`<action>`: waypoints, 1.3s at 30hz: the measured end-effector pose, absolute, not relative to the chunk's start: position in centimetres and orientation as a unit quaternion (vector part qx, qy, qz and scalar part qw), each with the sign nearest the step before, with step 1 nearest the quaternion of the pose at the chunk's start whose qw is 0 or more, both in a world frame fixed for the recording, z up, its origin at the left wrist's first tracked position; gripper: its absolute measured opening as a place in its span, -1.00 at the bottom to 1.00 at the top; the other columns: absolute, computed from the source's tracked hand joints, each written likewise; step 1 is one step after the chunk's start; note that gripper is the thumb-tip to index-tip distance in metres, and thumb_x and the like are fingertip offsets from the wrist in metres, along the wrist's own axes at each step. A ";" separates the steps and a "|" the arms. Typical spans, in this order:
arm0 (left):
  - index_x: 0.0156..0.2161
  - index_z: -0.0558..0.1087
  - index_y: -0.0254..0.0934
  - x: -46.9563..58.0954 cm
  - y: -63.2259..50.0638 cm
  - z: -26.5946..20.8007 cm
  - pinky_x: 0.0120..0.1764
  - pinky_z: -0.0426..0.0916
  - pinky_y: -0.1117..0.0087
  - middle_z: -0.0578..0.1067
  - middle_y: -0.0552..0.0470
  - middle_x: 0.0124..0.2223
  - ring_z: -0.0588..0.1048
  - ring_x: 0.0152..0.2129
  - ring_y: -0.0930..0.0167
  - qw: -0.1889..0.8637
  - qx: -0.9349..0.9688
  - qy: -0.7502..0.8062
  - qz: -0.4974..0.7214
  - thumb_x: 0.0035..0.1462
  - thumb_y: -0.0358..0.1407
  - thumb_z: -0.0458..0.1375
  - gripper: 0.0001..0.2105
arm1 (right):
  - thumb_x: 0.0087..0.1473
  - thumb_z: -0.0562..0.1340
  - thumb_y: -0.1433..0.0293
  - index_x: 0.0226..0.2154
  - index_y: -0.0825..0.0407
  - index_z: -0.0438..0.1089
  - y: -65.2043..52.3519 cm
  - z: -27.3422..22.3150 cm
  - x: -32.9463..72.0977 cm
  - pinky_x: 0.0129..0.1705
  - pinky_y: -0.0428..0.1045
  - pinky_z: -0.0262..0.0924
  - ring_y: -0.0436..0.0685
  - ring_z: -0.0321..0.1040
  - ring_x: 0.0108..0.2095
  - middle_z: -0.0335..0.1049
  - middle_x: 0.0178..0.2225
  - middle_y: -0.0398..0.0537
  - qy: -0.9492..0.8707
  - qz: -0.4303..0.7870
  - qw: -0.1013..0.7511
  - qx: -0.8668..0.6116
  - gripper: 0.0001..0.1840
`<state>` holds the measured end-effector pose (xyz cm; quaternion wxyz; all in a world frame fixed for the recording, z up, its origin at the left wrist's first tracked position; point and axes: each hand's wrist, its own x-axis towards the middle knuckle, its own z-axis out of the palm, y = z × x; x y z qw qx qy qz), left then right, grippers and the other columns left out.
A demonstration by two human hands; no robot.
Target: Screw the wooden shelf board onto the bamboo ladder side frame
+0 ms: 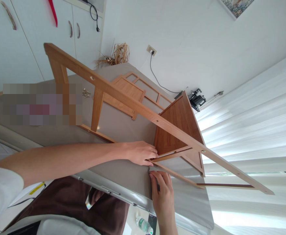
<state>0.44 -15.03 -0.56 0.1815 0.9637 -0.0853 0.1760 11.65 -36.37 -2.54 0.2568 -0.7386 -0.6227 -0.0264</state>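
Indoors, a grey table (pixel 130 178) bears a wooden frame (pixel 143 110) near curtains (pixel 252 125).

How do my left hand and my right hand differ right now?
Your left hand holds the wooden frame; your right hand pinches a small metal piece near it. The left hand comes in from the left, with most of its forearm showing; the right hand comes up from the bottom edge, with little forearm in view. Both are bare.
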 end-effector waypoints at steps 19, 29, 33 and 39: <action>-0.25 0.47 -0.28 0.3 -15.0 -0.6 -0.29 0.39 0.33 0.57 -0.03 -0.26 0.52 -0.20 0.30 0.195 0.955 -0.092 0.202 0.19 -0.27 0.28 -0.88 | 0.34 0.16 0.34 -0.19 -0.08 0.49 -36.5 -2.7 11.9 -0.15 0.06 0.25 0.14 0.32 -0.23 0.39 -0.28 -0.06 -0.623 -0.035 0.268 -0.734 -0.82; -0.25 0.48 -0.28 0.2 -15.0 -0.4 -0.25 0.40 0.34 0.57 -0.04 -0.25 0.53 -0.20 0.30 0.193 0.955 -0.094 0.206 0.18 -0.29 0.29 -0.89 | 0.34 0.15 0.34 -0.20 -0.07 0.50 -35.9 -2.5 11.8 -0.14 0.05 0.26 0.13 0.35 -0.22 0.41 -0.28 -0.07 -0.615 -0.042 0.277 -0.737 -0.81; -0.24 0.47 -0.28 0.3 -14.9 -0.6 -0.25 0.39 0.33 0.57 -0.04 -0.23 0.53 -0.19 0.29 0.194 0.955 -0.094 0.202 0.19 -0.28 0.27 -0.88 | 0.34 0.14 0.36 -0.19 -0.06 0.50 -35.8 -2.4 11.9 -0.14 0.05 0.26 0.13 0.33 -0.22 0.39 -0.28 -0.06 -0.616 -0.044 0.275 -0.737 -0.81; -0.25 0.47 -0.30 0.3 -14.9 -0.6 -0.26 0.39 0.34 0.56 -0.05 -0.25 0.53 -0.20 0.29 0.186 0.957 -0.096 0.200 0.20 -0.27 0.27 -0.87 | 0.34 0.15 0.38 -0.19 -0.05 0.48 -35.7 -2.3 12.0 -0.14 0.06 0.24 0.13 0.29 -0.22 0.33 -0.28 -0.05 -0.621 -0.064 0.281 -0.729 -0.82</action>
